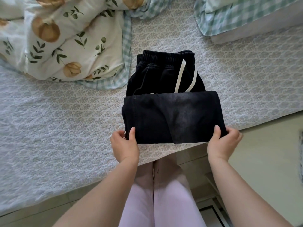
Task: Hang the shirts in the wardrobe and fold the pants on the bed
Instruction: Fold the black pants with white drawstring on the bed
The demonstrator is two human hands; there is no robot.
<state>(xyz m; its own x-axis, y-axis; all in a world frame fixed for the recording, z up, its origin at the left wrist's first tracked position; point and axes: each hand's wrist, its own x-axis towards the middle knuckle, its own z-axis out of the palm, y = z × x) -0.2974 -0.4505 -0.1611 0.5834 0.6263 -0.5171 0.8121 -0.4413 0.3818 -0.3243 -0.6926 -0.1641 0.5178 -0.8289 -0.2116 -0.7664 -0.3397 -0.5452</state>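
The left hand (pixel 124 145) has a clenched grip on the near left corner of a folded pair of black faded denim pants (pixel 172 115), thumb pressed on top and fingers curled round the edge. The right hand (pixel 223 142) pinches the near right corner the same way. The pants lie close to the near edge of the bed (pixel 65 120), which has a pale quilted cover. Their legs are folded up over the upper part. Beyond the fold, the elastic waistband (pixel 167 54) and a white drawstring (pixel 180 76) show. A floral duvet (pixel 68 38) is bunched at the far left, and a green checked pillow (pixel 237 15) lies at the far right.
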